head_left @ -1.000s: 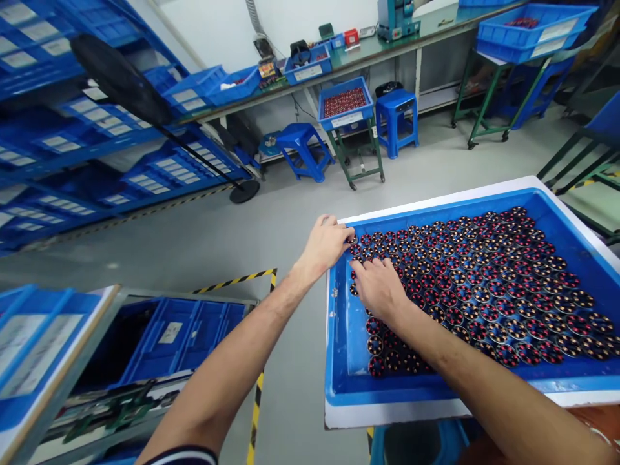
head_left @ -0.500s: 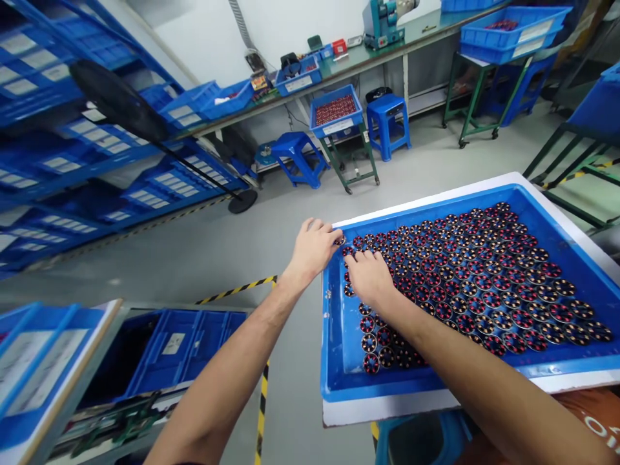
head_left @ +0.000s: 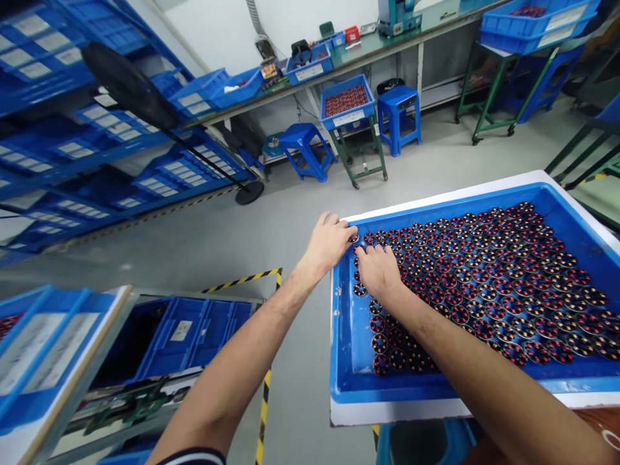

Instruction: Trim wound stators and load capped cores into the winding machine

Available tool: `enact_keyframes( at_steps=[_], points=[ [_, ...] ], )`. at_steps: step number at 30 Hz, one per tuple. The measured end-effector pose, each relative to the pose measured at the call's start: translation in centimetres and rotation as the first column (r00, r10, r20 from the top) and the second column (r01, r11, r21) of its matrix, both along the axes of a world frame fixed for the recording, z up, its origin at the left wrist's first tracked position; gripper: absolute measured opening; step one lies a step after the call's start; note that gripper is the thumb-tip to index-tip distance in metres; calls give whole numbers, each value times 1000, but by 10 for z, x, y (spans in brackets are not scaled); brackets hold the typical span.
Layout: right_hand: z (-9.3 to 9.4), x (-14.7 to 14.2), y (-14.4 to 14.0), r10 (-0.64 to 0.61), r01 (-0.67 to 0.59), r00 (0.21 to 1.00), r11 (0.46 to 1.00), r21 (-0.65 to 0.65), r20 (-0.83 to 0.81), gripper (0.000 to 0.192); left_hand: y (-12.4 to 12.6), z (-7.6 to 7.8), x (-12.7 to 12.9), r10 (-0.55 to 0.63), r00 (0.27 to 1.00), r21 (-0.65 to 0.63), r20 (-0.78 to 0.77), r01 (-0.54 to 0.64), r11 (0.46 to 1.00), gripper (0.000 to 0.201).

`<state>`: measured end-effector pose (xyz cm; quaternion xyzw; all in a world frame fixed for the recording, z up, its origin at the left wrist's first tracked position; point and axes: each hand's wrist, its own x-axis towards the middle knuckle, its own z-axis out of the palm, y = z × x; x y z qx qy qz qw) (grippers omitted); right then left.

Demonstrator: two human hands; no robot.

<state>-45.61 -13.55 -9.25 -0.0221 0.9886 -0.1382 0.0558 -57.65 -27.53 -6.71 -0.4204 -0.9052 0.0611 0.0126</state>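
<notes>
I see my left hand curled over the far-left corner rim of the blue tray, my right hand flat, fingers loosely together, on the round wound coils filling it; left grip unclear.

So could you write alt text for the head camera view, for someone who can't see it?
A person's two bare hands, left hand and right hand, rest on small round parts packed in rows inside a big blue tray. Beyond lie a grey floor, blue stools and shelves of blue bins.
</notes>
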Motion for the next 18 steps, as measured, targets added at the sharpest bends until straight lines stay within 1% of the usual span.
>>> enact_keyframes(
  at_steps=[3,6,9,12,14,16,17,18],
  points=[
    [0,7,0,5,-5,1000,1000,-31,-2,33,1,0,-1,-13,1000,-20,8,13,1000,12],
    [2,29,4,32,-33,999,995,-90,-14,34,4,0,-3,-22,999,-35,24,23,999,8],
    [10,67,10,46,-50,999,985,-166,-26,41,7,-4,-5,-17,999,-33,40,19,999,11],
    [23,116,20,29,-40,998,969,-243,-46,43,7,-7,-5,10,999,-15,51,-10,1000,24],
    [32,153,30,-16,-21,995,938,-347,-103,38,2,-7,0,32,998,-1,60,-32,1000,33],
    [37,194,45,-118,-11,969,856,-516,-216,34,-7,-4,12,40,997,12,72,-41,999,35],
    [37,216,54,-172,-14,948,820,-572,-269,33,-13,-2,21,39,996,16,79,-40,999,33],
    [35,239,64,-219,-12,926,797,-604,-307,32,-20,0,32,37,996,18,85,-38,999,33]
  ],
)
